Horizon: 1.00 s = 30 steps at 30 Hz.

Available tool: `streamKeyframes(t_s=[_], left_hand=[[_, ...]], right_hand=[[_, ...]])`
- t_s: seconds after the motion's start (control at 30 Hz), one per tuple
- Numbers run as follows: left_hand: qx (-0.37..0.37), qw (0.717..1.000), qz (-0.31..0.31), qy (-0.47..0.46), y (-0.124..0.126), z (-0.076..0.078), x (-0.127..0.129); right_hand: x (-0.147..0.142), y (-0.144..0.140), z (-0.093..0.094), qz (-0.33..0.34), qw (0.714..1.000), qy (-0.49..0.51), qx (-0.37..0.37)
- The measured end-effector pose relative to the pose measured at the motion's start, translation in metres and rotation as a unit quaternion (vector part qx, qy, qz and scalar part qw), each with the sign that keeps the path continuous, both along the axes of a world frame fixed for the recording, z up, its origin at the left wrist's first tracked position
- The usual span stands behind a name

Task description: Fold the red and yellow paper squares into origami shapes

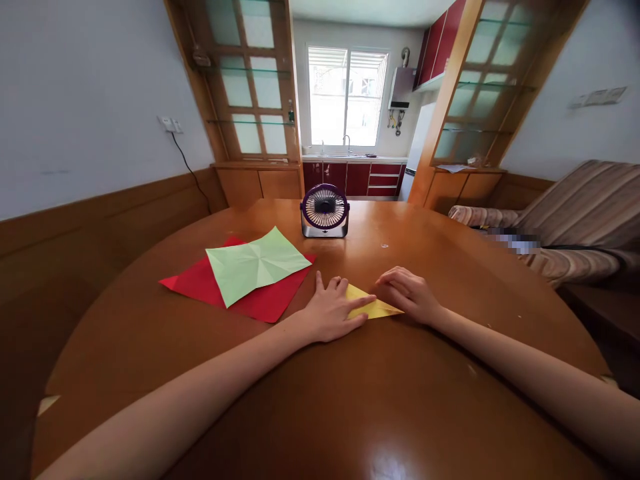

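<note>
On the round wooden table, past the red sheet and green sheet, the folded yellow paper sits mid-table toward the near edge, so I'd keep the left hand flat and spread on it while the right hand, fingers together, presses the crease sharp.

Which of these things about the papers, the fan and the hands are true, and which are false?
1. Both hands press on the folded yellow paper. True: the left hand lies flat on it and the right hand touches its far edge.
2. The creased light green paper square lies under the red paper sheet. False: it lies on top.
3. The small purple round desk fan stands on the brown wooden table. True.
4. The fan stands on the red sheet. False: it stands apart, farther back.
</note>
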<state>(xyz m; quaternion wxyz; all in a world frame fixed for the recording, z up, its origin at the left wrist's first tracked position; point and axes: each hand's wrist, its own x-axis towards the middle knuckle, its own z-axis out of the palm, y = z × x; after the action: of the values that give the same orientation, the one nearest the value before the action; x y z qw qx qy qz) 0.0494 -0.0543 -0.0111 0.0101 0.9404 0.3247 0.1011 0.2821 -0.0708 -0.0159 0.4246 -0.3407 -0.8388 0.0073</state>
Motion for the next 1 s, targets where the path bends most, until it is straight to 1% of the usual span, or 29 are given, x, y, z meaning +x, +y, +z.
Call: streamKeyframes(t_s=[0.1, 0.27, 0.4, 0.53, 0.67, 0.8, 0.93, 1.0], left_hand=[[-0.009, 1.000, 0.012, -0.007, -0.002, 0.000, 0.003], [-0.036, 0.998, 0.035, -0.027, 0.002, -0.002, 0.001], [-0.041, 0.997, 0.051, -0.039, 0.007, -0.001, -0.002], [-0.041, 0.996, 0.056, -0.049, 0.010, 0.004, -0.005], [-0.058, 0.993, 0.051, -0.084, 0.015, 0.008, -0.008], [-0.063, 0.991, 0.056, -0.106, 0.019, 0.008, -0.011], [-0.050, 0.992, 0.053, -0.102, 0.021, 0.006, -0.011], [-0.043, 0.992, 0.062, -0.106, 0.022, 0.007, -0.012]], right_hand=[[0.002, -0.005, 0.003, 0.019, 0.999, -0.039, 0.000], [0.006, -0.011, 0.007, 0.085, 0.986, -0.144, 0.022], [0.007, -0.011, 0.005, 0.098, 0.978, -0.182, 0.018], [0.006, -0.010, 0.004, 0.102, 0.976, -0.190, 0.015], [0.005, -0.011, 0.006, 0.096, 0.977, -0.188, 0.014], [0.003, -0.011, 0.006, 0.087, 0.976, -0.199, 0.019], [-0.003, -0.007, 0.006, 0.062, 0.976, -0.209, 0.022], [-0.007, -0.004, 0.006, 0.051, 0.977, -0.208, 0.016]])
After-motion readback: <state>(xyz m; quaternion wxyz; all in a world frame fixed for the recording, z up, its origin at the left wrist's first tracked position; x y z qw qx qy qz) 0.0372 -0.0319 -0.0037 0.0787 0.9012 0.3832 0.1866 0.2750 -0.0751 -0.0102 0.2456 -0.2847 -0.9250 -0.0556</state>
